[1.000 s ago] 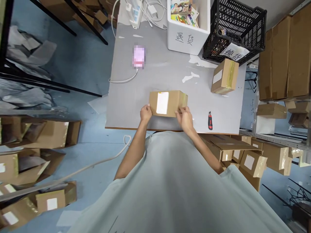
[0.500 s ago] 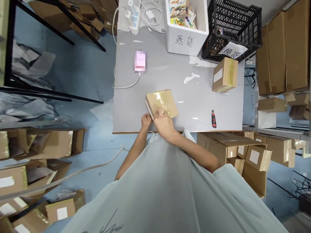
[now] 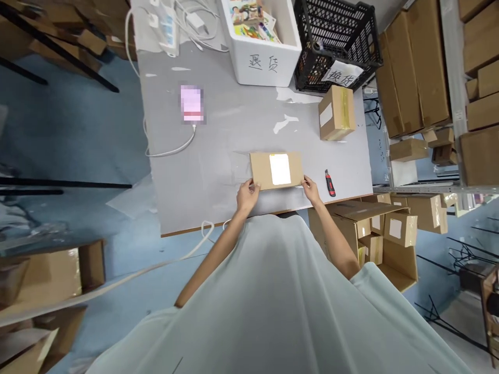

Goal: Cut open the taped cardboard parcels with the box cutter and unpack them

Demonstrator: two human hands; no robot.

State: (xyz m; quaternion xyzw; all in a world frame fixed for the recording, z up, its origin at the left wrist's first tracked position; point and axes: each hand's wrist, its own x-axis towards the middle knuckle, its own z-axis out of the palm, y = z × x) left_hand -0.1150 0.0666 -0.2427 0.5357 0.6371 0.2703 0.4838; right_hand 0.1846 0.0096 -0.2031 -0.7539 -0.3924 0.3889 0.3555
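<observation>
A brown cardboard box (image 3: 261,170) with a white label on its upward face is held near the front edge of the grey table. My left hand (image 3: 248,195) grips its left end, thumb on the near corner. At the right end, my right hand (image 3: 311,189) holds the other near corner between thumb and fingers. Off to the right of that hand lies a red and black utility knife (image 3: 330,184). Another taped cardboard box (image 3: 337,114) stands farther back on the right.
A white bin (image 3: 265,62) with colourful packets and a black plastic crate (image 3: 339,47) stand at the back. A phone (image 3: 192,104) on a cable and a power strip (image 3: 169,34) are at the left. An open carton (image 3: 403,267) with boxes sits below the table's right side.
The box has been turned so that its labelled face points up instead of the taped one. My right hand has shifted from its top to its right end. The camera view has swung right.
</observation>
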